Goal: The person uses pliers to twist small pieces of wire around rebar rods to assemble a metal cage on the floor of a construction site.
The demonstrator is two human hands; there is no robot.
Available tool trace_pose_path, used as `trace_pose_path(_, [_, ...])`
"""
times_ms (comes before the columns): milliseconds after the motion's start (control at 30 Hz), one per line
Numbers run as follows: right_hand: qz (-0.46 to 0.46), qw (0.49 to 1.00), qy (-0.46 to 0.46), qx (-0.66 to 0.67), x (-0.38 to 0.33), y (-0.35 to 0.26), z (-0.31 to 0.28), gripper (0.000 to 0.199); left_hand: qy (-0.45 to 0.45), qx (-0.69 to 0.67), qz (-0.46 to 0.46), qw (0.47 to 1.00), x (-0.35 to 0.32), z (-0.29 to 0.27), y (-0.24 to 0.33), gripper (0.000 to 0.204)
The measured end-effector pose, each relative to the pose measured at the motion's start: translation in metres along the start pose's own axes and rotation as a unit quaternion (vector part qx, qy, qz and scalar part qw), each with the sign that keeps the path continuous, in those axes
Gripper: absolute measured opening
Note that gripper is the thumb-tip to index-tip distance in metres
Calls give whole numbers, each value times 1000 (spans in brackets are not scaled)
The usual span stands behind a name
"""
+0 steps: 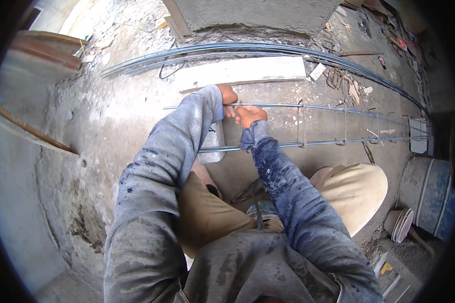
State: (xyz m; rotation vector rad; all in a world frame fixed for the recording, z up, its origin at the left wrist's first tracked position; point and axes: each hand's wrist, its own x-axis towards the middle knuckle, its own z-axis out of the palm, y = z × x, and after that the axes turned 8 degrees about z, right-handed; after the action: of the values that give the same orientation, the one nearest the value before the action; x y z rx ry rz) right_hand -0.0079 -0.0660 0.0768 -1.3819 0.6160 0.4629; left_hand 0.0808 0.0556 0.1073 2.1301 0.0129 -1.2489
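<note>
In front of me lies a rebar cage, with two long steel bars joined by several square wire stirrups (346, 123). My left hand (227, 94) is closed around the far steel bar (278, 105) near its left end. Right beside it, my right hand (251, 115) is closed, its fingers gathered where a stirrup meets that bar; whatever they pinch is too small to make out. The near steel bar (293, 145) runs beneath my right cuff. A pale block (213, 144) sits under the cage's left end, and another block (418, 135) stands at its right end.
Beyond the cage lie a long white slab (242, 71) and a bundle of long bars (222, 47). Loose stirrups (338, 81) are piled at the far right. A blue barrel (432, 194) and a small bucket (399, 224) stand on the right. A plastered wall (15, 192) rises on the left.
</note>
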Motion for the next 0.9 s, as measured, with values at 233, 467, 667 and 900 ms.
trace_pose_path(233, [15, 1000, -17, 18, 2, 1, -2, 21, -70, 381, 272, 881, 9, -16, -14, 27])
trace_pose_path(467, [54, 996, -65, 11, 6, 0, -12, 24, 0, 230, 20, 973, 19, -5, -4, 27])
trace_pose_path(667, [57, 995, -78, 34, 9, 1, -10, 23, -7, 426, 247, 870, 11, -6, -13, 13])
trace_pose_path(900, [41, 996, -53, 50, 7, 4, -6, 24, 87, 17, -31, 996, 11, 5, -3, 19])
